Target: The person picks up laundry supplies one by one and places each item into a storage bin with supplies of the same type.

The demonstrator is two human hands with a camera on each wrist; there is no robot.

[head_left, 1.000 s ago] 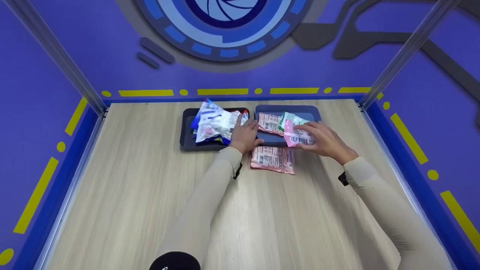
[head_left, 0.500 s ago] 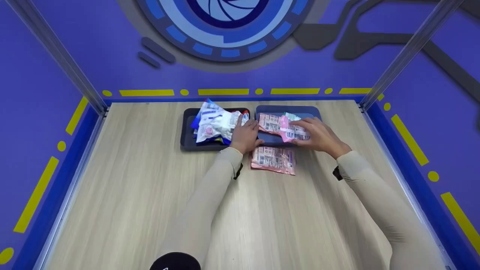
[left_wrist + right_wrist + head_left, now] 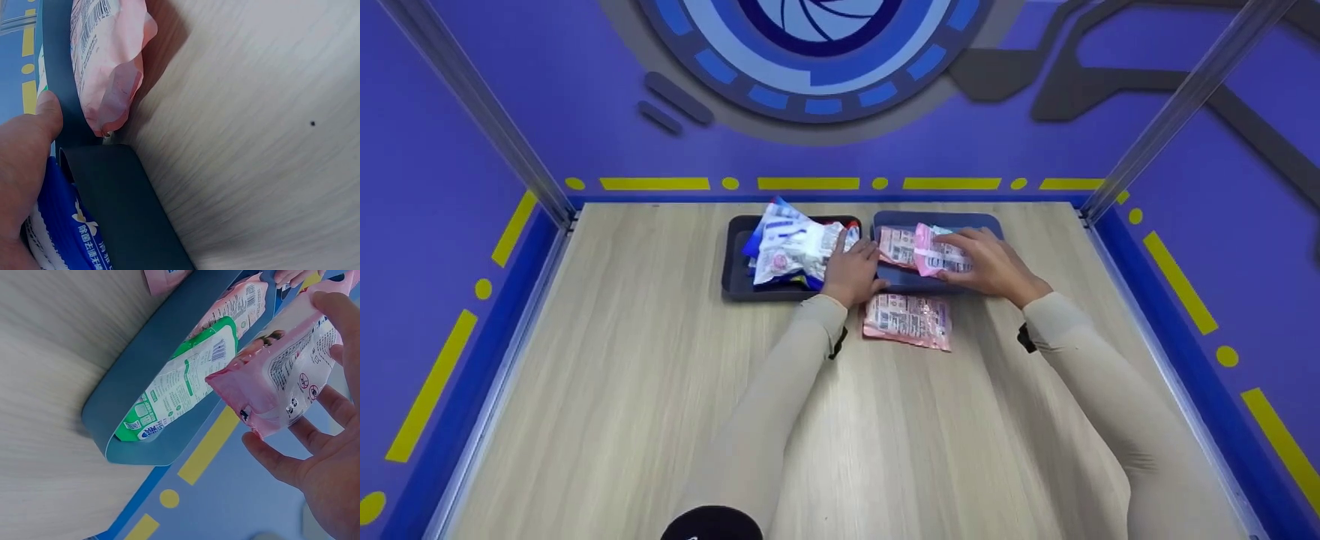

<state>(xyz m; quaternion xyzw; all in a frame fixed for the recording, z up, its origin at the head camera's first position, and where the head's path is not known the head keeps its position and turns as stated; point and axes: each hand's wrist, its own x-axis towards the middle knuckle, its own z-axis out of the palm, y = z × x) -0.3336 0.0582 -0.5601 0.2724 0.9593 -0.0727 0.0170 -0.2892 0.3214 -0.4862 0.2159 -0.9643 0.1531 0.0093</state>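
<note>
My right hand (image 3: 994, 266) pinches a pink-and-white plastic packet (image 3: 281, 371) between thumb and fingers, held above the right grey-blue tray (image 3: 960, 219). Below it in the right wrist view, a green-and-white packet (image 3: 188, 379) and a pink packet (image 3: 244, 306) lie in that tray. With fingers extended, my left hand (image 3: 850, 274) rests at the right end of the left dark tray (image 3: 737, 266), over blue-and-white packets (image 3: 791, 251) heaped there. Its thumb reaches toward the neighbouring tray's edge. Another pink packet (image 3: 909, 320) lies on the table, just in front of the right tray.
The two trays stand side by side near the back of the wooden table (image 3: 660, 375). Blue panels with yellow markings (image 3: 952, 183) enclose the back and sides. One blue-and-white packet juts above the left tray's rim.
My right hand has moved a little left with the pink packet, which now covers more of the green-and-white one in the head view. The left hand stays in place.
</note>
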